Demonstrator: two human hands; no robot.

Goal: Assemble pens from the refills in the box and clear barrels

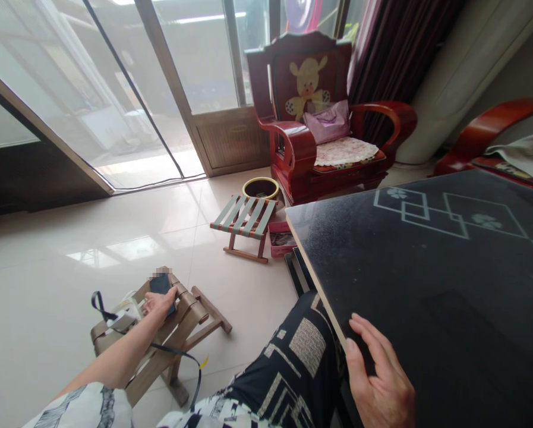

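Observation:
My left hand [158, 302] reaches down to a folding stool [183, 336] and grips a dark smartphone [160, 283], with the thumb at one side and the fingers at the other. The phone lies at or just above the stool's straps; I cannot tell whether it still touches them. Beside it on the stool are a white plug or power strip [121, 321] and a black cord [177, 351] that hangs toward the floor. At the dark tabletop's [382, 267] near edge rests my right hand [379, 374], holding nothing, thumb and fingers apart.
A second folding stool [243, 217] with green straps stands ahead, by a yellow-rimmed bin [261, 188] and a red box [283, 239]. Behind them is a red wooden armchair [293, 148] with a purple bag [328, 122]. Glass doors [128, 89] line the far left.

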